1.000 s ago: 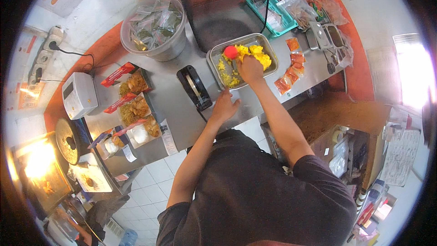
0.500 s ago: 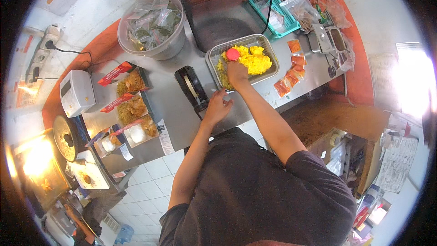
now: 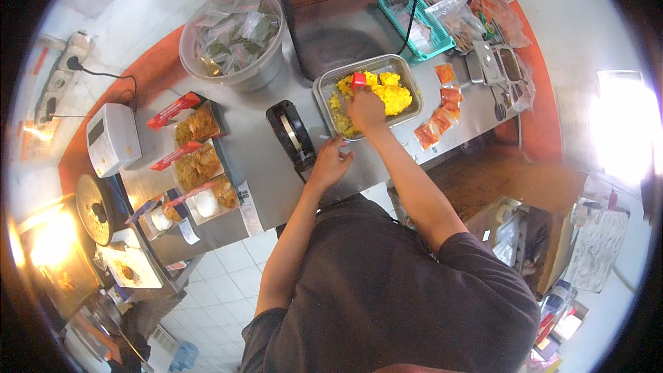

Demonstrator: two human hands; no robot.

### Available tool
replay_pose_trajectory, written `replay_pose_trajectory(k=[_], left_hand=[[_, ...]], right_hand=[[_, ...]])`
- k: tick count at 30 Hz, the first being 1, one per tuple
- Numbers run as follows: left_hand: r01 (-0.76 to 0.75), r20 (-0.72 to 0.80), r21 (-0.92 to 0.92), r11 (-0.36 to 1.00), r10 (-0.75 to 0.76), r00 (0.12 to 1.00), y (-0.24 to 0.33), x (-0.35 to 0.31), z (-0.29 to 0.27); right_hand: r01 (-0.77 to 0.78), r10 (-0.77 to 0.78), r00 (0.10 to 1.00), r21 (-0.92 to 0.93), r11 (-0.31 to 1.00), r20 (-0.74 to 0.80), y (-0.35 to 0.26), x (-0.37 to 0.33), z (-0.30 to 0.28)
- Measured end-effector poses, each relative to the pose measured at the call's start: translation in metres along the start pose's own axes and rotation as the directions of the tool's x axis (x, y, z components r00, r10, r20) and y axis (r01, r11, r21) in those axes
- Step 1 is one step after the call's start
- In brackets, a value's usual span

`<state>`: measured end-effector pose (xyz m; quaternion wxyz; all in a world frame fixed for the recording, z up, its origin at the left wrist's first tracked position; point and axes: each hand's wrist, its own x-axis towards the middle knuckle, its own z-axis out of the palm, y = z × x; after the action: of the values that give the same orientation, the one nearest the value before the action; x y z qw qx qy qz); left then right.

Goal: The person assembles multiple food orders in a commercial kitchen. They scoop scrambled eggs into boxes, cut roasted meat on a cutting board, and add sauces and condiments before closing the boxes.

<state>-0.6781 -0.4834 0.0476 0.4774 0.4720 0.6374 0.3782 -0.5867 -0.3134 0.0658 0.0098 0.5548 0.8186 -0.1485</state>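
right hand (image 3: 366,109) closed on a red scoop (image 3: 358,81) over yellow food (image 3: 387,94) in the metal tray (image 3: 326,88), upper centre | left hand (image 3: 330,162) fingers spread, holding nothing, resting on steel counter (image 3: 259,159) just below tray | black tape dispenser (image 3: 293,135) beside left hand

A shallow rectangular metal tray (image 3: 407,72) lies flat on the steel tabletop (image 3: 255,145), turned slightly askew to its edge. It holds a loose heap of bright yellow food (image 3: 390,93), piled mostly toward the tray's right half and thinner at the near left corner. A small red tool (image 3: 358,81) stands among the yellow food near the tray's middle, its lower part hidden.
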Motion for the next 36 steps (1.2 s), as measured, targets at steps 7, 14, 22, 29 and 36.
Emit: replay_pose_trajectory(k=[7, 14, 22, 29, 36], left_hand=[[0.082, 0.016, 0.004, 0.997, -0.082, 0.997, -0.007, 0.003, 0.007], [0.103, 0.056, 0.028, 0.994, -0.104, 0.993, -0.006, 0.008, 0.007], [0.008, -0.046, 0.232, 0.973, 0.003, 0.999, -0.032, 0.016, 0.025], [-0.035, -0.011, 0.198, 0.98, 0.038, 0.999, -0.037, 0.014, 0.026], [0.047, 0.013, 0.093, 0.995, -0.048, 0.999, -0.039, 0.018, 0.028]], right_hand=[[0.044, -0.03, 0.966, 0.047, 0.998, -0.257, 0.052, -0.01, -0.036], [0.15, -0.148, 0.988, -0.065, 0.987, 0.034, 0.052, 0.03, 0.001], [0.334, -0.331, 0.942, 0.153, 0.93, -0.045, 0.009, -0.003, 0.03], [0.402, -0.408, 0.884, 0.076, 0.913, 0.229, 0.011, -0.051, -0.008], [0.519, -0.544, 0.826, 0.172, 0.837, 0.151, 0.054, -0.061, -0.012]])
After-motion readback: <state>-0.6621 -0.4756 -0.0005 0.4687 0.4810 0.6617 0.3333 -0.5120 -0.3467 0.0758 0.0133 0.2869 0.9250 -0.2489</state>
